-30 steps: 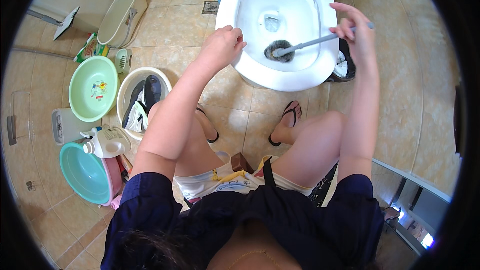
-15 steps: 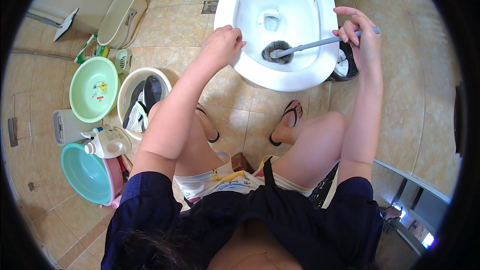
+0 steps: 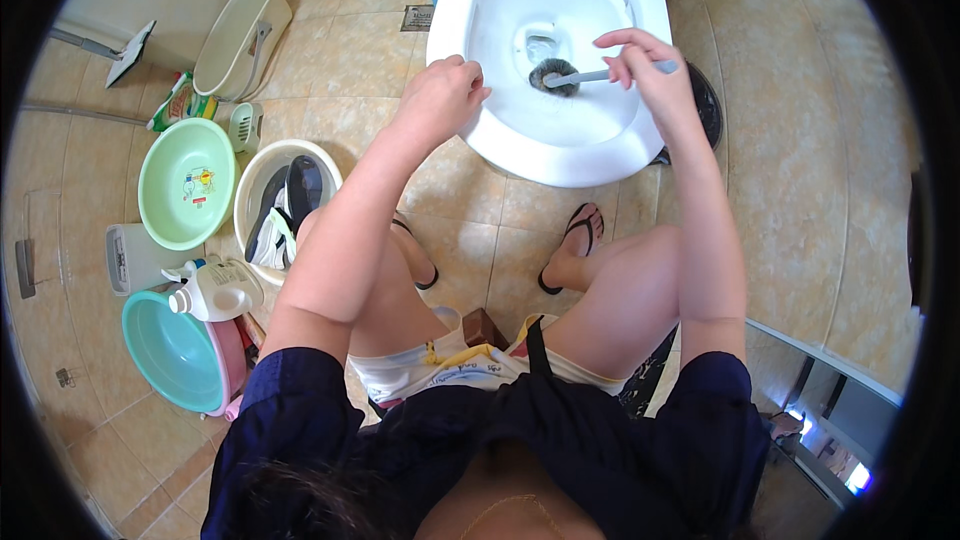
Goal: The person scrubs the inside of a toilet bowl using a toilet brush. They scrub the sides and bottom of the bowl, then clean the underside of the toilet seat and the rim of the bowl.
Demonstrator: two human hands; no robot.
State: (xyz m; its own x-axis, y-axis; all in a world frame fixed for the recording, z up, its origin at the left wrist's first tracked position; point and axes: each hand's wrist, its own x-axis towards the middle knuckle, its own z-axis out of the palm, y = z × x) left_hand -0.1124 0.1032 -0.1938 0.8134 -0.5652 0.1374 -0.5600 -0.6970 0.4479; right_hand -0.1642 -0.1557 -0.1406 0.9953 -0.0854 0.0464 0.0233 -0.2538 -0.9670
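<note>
A toilet brush point(image 3: 553, 78), with a grey handle and a dark round bristle head, is in the bowl of the white toilet point(image 3: 565, 168). Its head is against or just above the inner slope, near the drain opening. My right hand point(image 3: 648, 72) grips the handle near its end, over the bowl's right side, with some fingers raised. At the left rim, my left hand point(image 3: 445, 92) is curled closed and shows nothing in it. Whether it rests on the rim I cannot tell.
A black bin point(image 3: 708, 112) stands right of the toilet. On the left are a green basin point(image 3: 190, 185), a cream bucket point(image 3: 330, 165) holding shoes, a white jug point(image 3: 222, 290), a teal basin point(image 3: 170, 350) and a beige tub point(image 3: 235, 35). My flip-flopped feet are before the toilet.
My right hand has moved left with the brush, and its handle looks shorter in view. The bristle head has slid slightly farther into the bowl. My left hand has stayed in place.
</note>
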